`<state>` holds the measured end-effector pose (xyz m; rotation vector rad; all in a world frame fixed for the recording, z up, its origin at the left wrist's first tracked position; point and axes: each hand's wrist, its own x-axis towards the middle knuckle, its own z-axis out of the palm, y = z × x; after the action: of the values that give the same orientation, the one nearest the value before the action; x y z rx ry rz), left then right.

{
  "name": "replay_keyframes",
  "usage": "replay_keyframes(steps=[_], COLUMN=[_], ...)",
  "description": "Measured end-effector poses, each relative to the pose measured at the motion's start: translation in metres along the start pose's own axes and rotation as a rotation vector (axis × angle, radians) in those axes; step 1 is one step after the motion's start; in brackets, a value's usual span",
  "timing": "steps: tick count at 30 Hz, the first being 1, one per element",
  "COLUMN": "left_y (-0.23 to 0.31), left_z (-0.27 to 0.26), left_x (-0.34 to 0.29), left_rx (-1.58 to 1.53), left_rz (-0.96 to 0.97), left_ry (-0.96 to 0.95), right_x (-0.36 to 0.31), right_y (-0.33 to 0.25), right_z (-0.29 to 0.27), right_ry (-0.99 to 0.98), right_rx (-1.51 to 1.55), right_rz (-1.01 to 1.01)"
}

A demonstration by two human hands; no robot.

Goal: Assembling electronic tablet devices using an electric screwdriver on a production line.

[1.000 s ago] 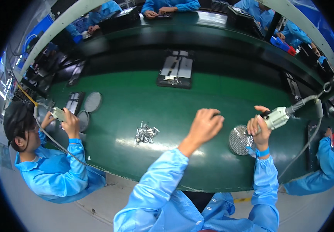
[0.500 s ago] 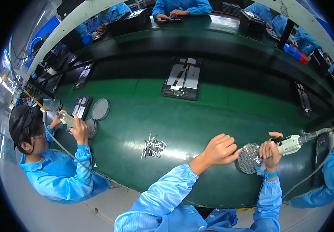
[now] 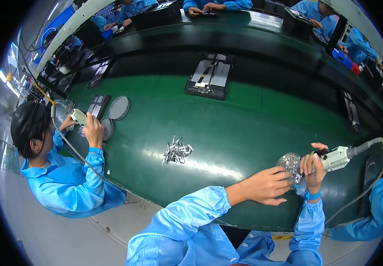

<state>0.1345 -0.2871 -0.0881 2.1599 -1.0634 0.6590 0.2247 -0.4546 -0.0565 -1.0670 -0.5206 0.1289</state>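
My right hand (image 3: 313, 170) is wrapped round a pale electric screwdriver (image 3: 336, 159), which lies nearly level above the table with its hose leading off to the right. Just left of that hand is a round dish (image 3: 289, 162) of small shiny metal pieces, probably screws. My left hand (image 3: 269, 184) reaches over the dish's near left edge, palm down, fingers loosely stretched and thumb apart. Its fingertips hide part of the dish, so whether they touch the pieces I cannot tell. A loose pile of small metal parts (image 3: 176, 150) lies farther left on the green table (image 3: 218, 133).
An opened tablet-like device (image 3: 209, 76) lies at the far middle. On the left a co-worker (image 3: 67, 173) holds a similar screwdriver (image 3: 79, 117) beside two round grey dishes (image 3: 119, 108). A grey hose (image 3: 361, 199) hangs at the right. Other people sit across the table.
My left hand has moved nearer and slightly right, its curled fingers now stretched over the dish's edge. My right hand keeps hold of the screwdriver. The view has tilted a little.
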Motion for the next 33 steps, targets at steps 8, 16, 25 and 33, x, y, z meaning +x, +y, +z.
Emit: replay_keyframes(steps=[8,16,25,33], left_y=[0.001,-0.002,0.006,0.008], left_z=[0.017,0.034,0.041,0.041], left_x=[-0.006,-0.011,-0.014,-0.009], left_rx=[0.064,0.178,0.194,0.195], left_rz=[0.015,-0.017,-0.007,-0.029], left_ry=[-0.021,-0.009,-0.058,-0.056], right_x=[-0.005,-0.009,-0.023,-0.025], right_y=[-0.002,0.002,0.003,0.003], right_z=[-0.011,-0.029,-0.027,-0.036], right_ry=[0.070,0.120,0.056,0.055], right_rx=[-0.040,-0.098,-0.034,-0.015], right_rz=[0.005,-0.028,-0.034,-0.048])
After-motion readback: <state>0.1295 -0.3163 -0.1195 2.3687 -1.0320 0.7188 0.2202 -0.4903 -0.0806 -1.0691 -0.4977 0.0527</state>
